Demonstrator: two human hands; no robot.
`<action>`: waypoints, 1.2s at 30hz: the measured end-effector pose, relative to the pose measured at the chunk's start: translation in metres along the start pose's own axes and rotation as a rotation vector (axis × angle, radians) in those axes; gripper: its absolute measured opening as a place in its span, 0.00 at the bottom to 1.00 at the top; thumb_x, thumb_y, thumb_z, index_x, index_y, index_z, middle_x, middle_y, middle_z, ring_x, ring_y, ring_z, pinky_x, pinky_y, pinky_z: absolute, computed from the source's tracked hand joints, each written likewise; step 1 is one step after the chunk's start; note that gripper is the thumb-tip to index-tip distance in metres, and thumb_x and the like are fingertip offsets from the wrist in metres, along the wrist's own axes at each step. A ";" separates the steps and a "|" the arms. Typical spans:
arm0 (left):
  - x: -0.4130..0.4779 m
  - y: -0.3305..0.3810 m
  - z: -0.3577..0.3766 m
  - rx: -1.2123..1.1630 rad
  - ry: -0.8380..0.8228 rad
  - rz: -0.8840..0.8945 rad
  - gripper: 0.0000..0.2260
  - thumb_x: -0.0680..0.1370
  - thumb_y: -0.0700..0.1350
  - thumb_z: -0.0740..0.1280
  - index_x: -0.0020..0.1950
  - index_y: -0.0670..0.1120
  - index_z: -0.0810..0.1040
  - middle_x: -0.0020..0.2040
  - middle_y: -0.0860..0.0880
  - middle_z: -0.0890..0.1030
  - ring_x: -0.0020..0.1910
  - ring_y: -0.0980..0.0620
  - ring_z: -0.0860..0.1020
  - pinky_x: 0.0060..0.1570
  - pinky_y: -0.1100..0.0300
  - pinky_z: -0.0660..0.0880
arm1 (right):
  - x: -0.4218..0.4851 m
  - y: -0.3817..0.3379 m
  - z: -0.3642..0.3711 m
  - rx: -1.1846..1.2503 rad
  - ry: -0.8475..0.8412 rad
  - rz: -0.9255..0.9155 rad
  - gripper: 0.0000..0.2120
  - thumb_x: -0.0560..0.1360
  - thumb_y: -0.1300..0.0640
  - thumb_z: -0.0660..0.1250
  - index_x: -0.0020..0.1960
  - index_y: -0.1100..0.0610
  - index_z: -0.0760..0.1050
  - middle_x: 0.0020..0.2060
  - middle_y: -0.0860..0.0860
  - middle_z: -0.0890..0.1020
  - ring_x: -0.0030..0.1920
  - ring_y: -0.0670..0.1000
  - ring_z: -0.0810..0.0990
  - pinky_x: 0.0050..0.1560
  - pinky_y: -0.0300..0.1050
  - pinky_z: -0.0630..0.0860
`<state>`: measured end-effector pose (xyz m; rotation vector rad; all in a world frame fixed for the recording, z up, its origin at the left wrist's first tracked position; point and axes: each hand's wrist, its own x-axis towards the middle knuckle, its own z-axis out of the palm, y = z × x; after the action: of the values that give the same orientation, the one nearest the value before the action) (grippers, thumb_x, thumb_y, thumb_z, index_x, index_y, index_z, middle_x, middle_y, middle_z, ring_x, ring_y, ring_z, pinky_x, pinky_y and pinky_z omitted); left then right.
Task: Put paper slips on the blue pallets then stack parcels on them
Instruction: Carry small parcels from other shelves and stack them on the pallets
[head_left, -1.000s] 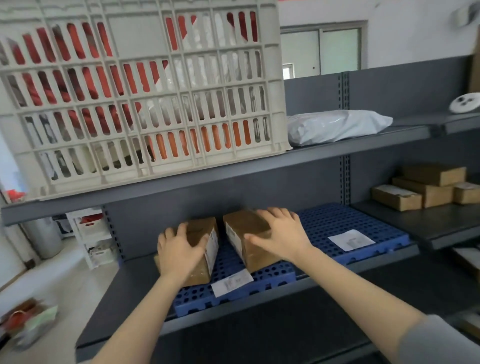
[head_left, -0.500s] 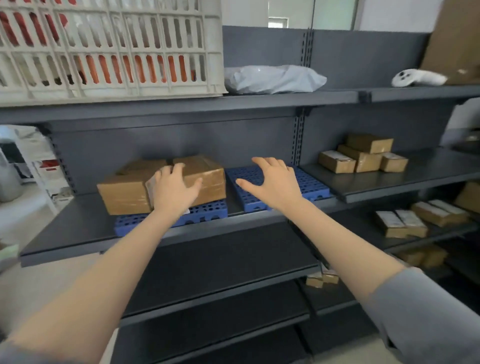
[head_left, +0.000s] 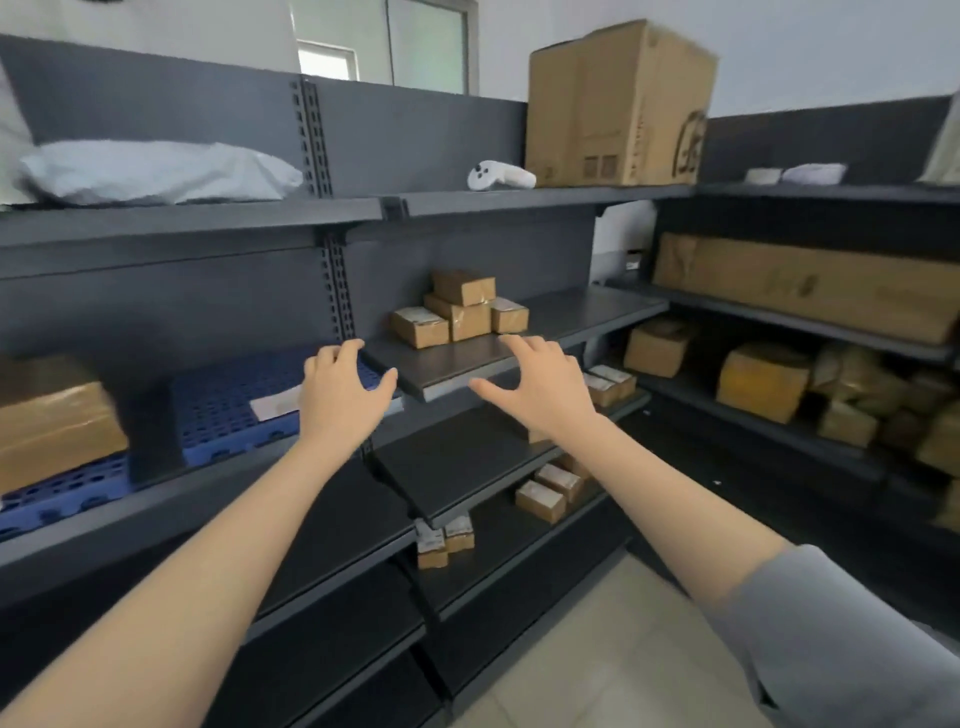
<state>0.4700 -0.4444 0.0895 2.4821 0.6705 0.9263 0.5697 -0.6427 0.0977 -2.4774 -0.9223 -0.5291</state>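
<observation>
One brown parcel (head_left: 52, 415) sits at the far left, on the left one of two blue pallets (head_left: 218, 410) that lie side by side along the left shelf (head_left: 208, 486). The right pallet carries one paper slip (head_left: 275, 402) near its front edge. On the top shelf above lies one white bag (head_left: 156, 171).

The left hand (head_left: 343, 387) hangs over the right end of that pallet. Its fingers are spread and a little bent and its thumb is out wide, and it holds nothing. Whether it touches the pallet cannot be told.

On the middle shelf (head_left: 467, 364), four small parcels (head_left: 457, 312) stand in one pile by the back wall: three below, one on top. Above them lie one white controller (head_left: 498, 176) and one large carton (head_left: 618, 104).

The right hand (head_left: 540, 387) is in front of that shelf's front edge, near the pile but apart from it. It is spread wide with the thumb pointing left, and it holds nothing.
</observation>
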 end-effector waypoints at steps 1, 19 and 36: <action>0.005 0.016 0.014 -0.014 -0.017 0.029 0.25 0.77 0.55 0.64 0.70 0.45 0.67 0.68 0.43 0.69 0.69 0.42 0.63 0.64 0.48 0.65 | 0.001 0.019 -0.007 -0.004 0.013 0.037 0.34 0.74 0.34 0.61 0.73 0.52 0.63 0.68 0.52 0.72 0.68 0.55 0.69 0.66 0.56 0.67; 0.145 0.222 0.238 -0.236 -0.223 0.387 0.24 0.77 0.54 0.63 0.70 0.46 0.66 0.68 0.43 0.69 0.68 0.43 0.65 0.62 0.49 0.68 | 0.074 0.261 -0.064 -0.181 0.170 0.478 0.34 0.74 0.35 0.62 0.74 0.50 0.61 0.69 0.52 0.71 0.69 0.55 0.68 0.68 0.58 0.68; 0.219 0.310 0.360 -0.257 -0.325 0.492 0.24 0.77 0.54 0.63 0.71 0.47 0.65 0.69 0.45 0.68 0.68 0.45 0.65 0.62 0.51 0.68 | 0.148 0.384 -0.053 -0.195 0.221 0.554 0.33 0.74 0.36 0.62 0.74 0.51 0.62 0.69 0.53 0.70 0.69 0.55 0.68 0.68 0.56 0.69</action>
<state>0.9545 -0.6427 0.1078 2.5132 -0.1659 0.6816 0.9253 -0.8554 0.1107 -2.6205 -0.0858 -0.6979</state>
